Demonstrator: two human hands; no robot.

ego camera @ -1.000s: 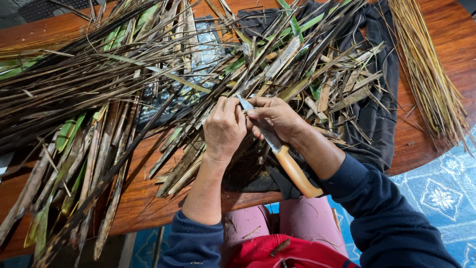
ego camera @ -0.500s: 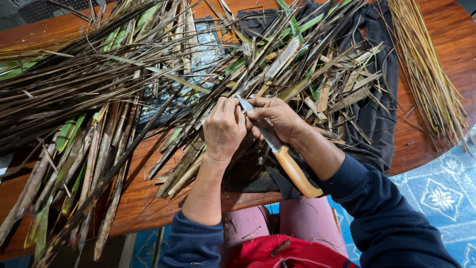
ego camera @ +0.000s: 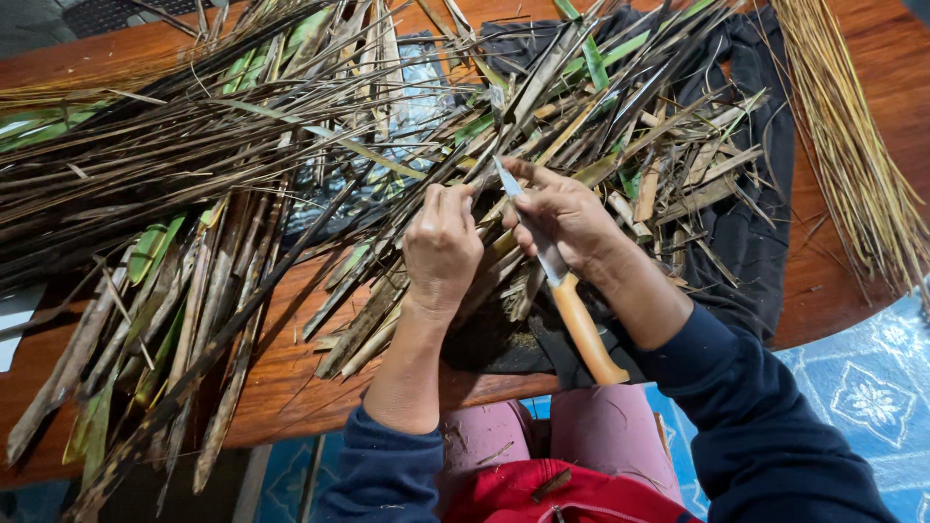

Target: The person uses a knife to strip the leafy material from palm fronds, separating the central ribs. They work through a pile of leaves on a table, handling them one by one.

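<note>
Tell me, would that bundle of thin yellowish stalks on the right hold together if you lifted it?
Probably not. The thin yellowish stalks lie loose with no tie in view, so they would likely splay and slip apart. They look very slender and dry, so probably light and springy. Their ends overhang the wooden table, so a nudge might spill some.

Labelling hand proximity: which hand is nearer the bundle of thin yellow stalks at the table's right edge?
Right. The right hand, holding the knife, sits on the side toward the yellow stalk bundle; the left hand is beyond it, farther away.

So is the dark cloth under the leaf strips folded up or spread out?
Spread out: the dark cloth lies flat across the wooden table, running under the leaf strips; its right edge shows.
</note>
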